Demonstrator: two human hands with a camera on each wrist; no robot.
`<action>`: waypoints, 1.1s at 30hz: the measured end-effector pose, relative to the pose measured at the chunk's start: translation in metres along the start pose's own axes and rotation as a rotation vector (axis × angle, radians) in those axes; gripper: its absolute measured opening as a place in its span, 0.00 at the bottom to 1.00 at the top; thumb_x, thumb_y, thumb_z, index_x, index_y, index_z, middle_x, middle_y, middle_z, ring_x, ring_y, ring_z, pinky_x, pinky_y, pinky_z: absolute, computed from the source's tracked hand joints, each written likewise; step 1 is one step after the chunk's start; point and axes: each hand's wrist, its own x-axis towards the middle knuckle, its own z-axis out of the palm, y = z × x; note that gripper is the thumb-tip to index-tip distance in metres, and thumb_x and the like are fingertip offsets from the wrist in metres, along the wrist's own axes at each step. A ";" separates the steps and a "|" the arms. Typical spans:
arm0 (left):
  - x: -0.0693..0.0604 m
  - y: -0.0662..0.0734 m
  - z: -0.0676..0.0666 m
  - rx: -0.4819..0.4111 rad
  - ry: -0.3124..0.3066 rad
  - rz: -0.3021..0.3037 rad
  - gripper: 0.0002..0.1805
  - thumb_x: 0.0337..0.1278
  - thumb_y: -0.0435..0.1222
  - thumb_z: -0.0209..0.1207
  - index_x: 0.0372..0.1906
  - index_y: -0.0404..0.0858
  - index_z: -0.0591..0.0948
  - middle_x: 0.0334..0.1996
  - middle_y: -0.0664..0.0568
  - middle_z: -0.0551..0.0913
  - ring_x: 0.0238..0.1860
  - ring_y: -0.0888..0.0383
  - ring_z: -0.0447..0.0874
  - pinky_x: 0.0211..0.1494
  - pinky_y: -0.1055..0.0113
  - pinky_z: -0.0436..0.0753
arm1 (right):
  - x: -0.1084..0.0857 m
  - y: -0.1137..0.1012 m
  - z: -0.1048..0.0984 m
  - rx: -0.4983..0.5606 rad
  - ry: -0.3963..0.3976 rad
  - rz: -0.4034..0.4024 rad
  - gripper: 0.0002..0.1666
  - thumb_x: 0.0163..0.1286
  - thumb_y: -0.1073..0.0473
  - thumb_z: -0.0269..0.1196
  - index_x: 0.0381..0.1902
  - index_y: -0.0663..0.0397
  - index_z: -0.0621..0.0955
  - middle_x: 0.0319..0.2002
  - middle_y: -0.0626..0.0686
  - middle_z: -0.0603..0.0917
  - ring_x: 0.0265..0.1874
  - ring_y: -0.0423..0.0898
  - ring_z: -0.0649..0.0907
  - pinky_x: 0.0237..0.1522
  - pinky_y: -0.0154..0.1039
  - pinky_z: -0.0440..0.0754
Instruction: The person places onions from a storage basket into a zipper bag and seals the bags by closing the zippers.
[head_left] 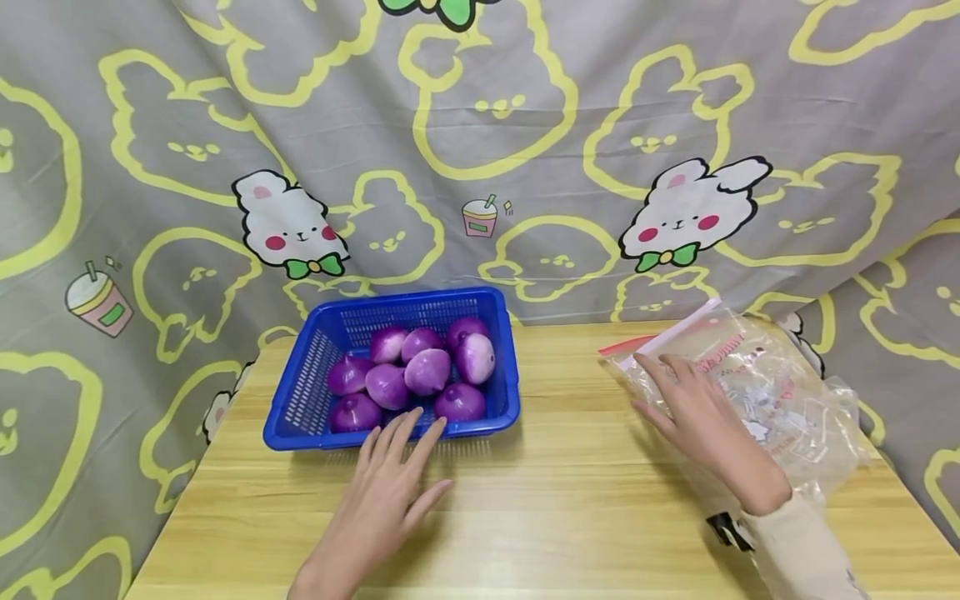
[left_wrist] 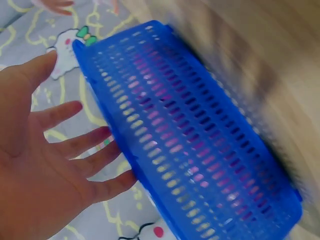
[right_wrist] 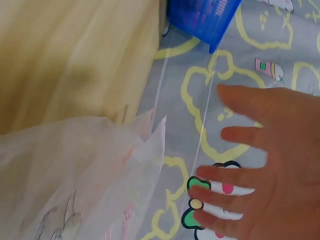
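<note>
A blue perforated plastic basket stands on the wooden table, left of the middle, with several glossy purple onions inside. My left hand is at the basket's front rim with its fingers spread and fairly straight; in the left wrist view the fingertips reach the basket's edge, though contact is hard to tell. On the right lies a clear plastic zip bag with red print and a pink-and-red zip edge. Over its left part hovers my right hand, fingers extended, holding nothing; in the right wrist view it appears apart from the bag.
A grey curtain with yellow outlines and cartoon rabbits hangs along the table's back edge and both sides. Wooden tabletop lies between the basket and the bag. A small black clip-like piece shows by the right sleeve.
</note>
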 end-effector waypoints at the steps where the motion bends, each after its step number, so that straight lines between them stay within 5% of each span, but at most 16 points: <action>1: 0.001 0.002 -0.001 0.002 -0.006 0.007 0.37 0.67 0.56 0.57 0.76 0.49 0.64 0.73 0.41 0.63 0.72 0.43 0.60 0.70 0.37 0.61 | 0.003 0.001 0.001 0.002 -0.017 0.019 0.39 0.64 0.55 0.70 0.69 0.58 0.69 0.57 0.74 0.73 0.55 0.72 0.73 0.56 0.72 0.67; 10: 0.018 0.021 -0.011 -0.047 -0.009 0.081 0.29 0.69 0.51 0.57 0.68 0.41 0.73 0.68 0.41 0.70 0.67 0.44 0.70 0.70 0.47 0.68 | 0.023 0.011 0.014 0.020 -0.191 0.185 0.40 0.65 0.56 0.68 0.71 0.59 0.67 0.52 0.79 0.71 0.48 0.76 0.72 0.44 0.69 0.73; 20: 0.042 0.040 -0.015 -0.097 0.056 0.183 0.25 0.68 0.46 0.59 0.65 0.41 0.76 0.65 0.43 0.73 0.66 0.44 0.70 0.67 0.48 0.72 | 0.028 0.018 0.027 -0.041 -0.119 0.154 0.23 0.53 0.68 0.71 0.47 0.69 0.77 0.27 0.66 0.76 0.25 0.61 0.77 0.23 0.55 0.76; 27: 0.067 0.054 -0.005 -0.157 0.048 0.240 0.21 0.70 0.46 0.57 0.61 0.41 0.78 0.62 0.46 0.75 0.65 0.49 0.70 0.69 0.53 0.70 | 0.034 0.020 0.020 -0.023 -0.158 0.209 0.14 0.55 0.72 0.62 0.41 0.70 0.77 0.25 0.64 0.79 0.24 0.61 0.79 0.24 0.55 0.78; 33: 0.087 0.065 0.011 -0.218 0.056 0.278 0.19 0.70 0.46 0.58 0.58 0.41 0.80 0.62 0.46 0.75 0.65 0.51 0.70 0.69 0.58 0.71 | 0.034 0.011 0.007 -0.010 -0.133 0.175 0.15 0.53 0.73 0.58 0.41 0.69 0.77 0.23 0.60 0.78 0.25 0.59 0.80 0.24 0.56 0.77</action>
